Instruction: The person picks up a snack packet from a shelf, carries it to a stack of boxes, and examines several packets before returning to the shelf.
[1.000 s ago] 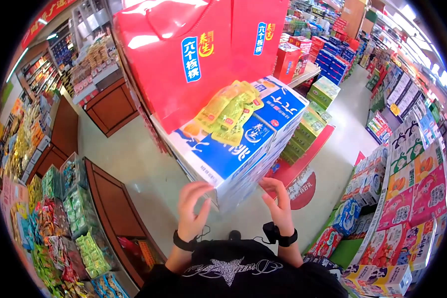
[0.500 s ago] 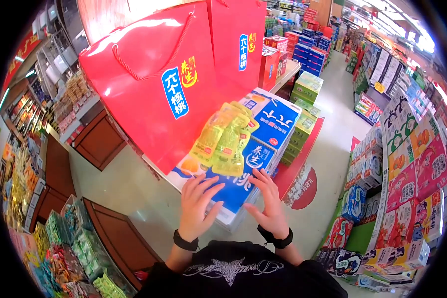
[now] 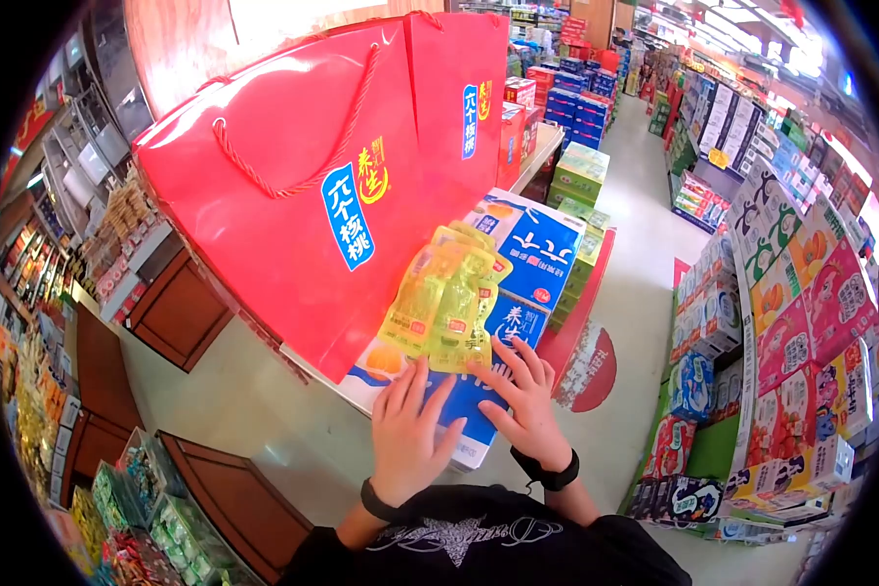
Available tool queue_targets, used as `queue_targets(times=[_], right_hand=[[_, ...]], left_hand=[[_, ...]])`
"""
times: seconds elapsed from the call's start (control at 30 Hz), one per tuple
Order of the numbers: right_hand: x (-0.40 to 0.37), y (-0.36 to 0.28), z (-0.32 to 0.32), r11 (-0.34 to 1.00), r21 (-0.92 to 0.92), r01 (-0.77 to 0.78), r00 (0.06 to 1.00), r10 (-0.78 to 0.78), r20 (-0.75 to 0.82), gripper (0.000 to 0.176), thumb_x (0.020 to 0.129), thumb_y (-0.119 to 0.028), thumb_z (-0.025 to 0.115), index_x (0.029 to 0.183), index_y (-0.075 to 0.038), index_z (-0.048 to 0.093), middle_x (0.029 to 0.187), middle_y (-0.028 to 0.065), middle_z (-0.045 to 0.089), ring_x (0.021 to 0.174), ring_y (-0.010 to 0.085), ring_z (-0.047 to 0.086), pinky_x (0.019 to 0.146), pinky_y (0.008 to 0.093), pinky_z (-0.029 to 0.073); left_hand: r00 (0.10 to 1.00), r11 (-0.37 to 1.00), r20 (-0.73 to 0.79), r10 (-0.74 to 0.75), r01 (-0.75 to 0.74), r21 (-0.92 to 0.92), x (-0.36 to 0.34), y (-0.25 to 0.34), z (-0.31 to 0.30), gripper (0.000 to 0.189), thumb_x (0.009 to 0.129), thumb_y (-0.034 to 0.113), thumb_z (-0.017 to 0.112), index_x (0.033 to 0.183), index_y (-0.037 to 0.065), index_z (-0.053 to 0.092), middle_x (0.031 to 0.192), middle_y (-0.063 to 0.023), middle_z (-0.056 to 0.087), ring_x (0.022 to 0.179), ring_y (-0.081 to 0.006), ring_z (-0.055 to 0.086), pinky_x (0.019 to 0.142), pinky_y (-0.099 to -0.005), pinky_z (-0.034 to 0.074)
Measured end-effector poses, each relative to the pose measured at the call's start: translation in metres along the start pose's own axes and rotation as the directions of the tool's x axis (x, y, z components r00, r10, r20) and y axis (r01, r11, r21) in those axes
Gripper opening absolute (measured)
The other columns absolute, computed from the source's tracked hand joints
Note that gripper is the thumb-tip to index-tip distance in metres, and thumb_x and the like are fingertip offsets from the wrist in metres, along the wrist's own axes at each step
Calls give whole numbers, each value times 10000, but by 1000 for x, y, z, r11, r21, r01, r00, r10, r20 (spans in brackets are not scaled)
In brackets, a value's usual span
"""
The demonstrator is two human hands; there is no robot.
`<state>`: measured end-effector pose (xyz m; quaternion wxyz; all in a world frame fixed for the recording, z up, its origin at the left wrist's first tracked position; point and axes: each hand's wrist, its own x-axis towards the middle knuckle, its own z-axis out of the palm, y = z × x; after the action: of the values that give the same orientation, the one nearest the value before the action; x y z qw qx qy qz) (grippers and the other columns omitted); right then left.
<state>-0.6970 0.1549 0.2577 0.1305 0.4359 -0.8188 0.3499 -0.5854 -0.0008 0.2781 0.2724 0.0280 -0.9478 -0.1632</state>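
Left hand (image 3: 405, 444): lower centre, palm down, fingers spread and gripping nothing; fingertips at the near lower-left edge of the pouches, firmness of touch hard to tell.
Right hand (image 3: 527, 402): just right of it, likewise open, fingertips beside the pouches' lower-right edge, above the printed top.
Yellow-green pouches (image 3: 451, 298): centre of the frame, overlapping in a loose pile, lying on the carton; within reach of both hands, so judged ready to handle but not picked up.
Blue-and-white carton (image 3: 535, 252): beneath pouches and hands; one or two boxes, unclear.
Red gift bags (image 3: 254, 234): upper left to upper centre, standing beside the pouches.
Green cartons (image 3: 579, 178): upper right of centre, stacked beyond.
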Motion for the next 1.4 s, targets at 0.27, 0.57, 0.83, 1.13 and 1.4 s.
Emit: queue_targets(times=[0.27,0.57,0.83,1.13,1.4], right_hand=[[-6,8,-3,993,110,37,999,-41,32,426,820,-249,620,1242,-194,595,1450,121,369,1339,337,294,1036,483,218],[-25,-7,-18,901,435,3,997,-36,67,574,840,-197,605,1377,-77,440,1501,189,271,1347,360,286,1066,457,208],[-33,-23,-33,887,463,6,994,-55,93,690,825,-145,640,1419,6,324,1500,223,248,1342,363,312,1074,422,234],[-42,-29,-56,793,609,-14,995,-51,89,734,813,-36,608,1447,26,244,1525,221,177,1416,335,188,1120,391,188],[-54,-26,-63,425,893,-147,979,-67,193,739,830,-30,586,1465,14,211,1556,164,97,1434,291,121,1098,425,256]], left_hand=[[999,1000,-21,27,-28,-11,-2,0,0,392,813,265,624,1181,131,619,1327,-157,498,1215,-301,454,1010,-433,295],[997,967,-1,74,-72,-245,-13,-4,-6,370,751,145,667,1120,119,651,1266,-107,580,1180,-255,504,1009,-407,277],[995,930,52,84,-60,-362,-19,7,-13,394,751,130,673,1140,83,634,1259,-95,594,1220,-252,496,1039,-420,249],[992,928,67,107,-75,-366,-21,14,-11,441,748,153,688,1175,72,608,1276,-108,578,1215,-251,497,1044,-421,241],[998,936,7,62,-56,-348,-26,16,-3,600,703,80,696,1276,50,523,1419,-193,401,1260,-342,406,1044,-430,260]])
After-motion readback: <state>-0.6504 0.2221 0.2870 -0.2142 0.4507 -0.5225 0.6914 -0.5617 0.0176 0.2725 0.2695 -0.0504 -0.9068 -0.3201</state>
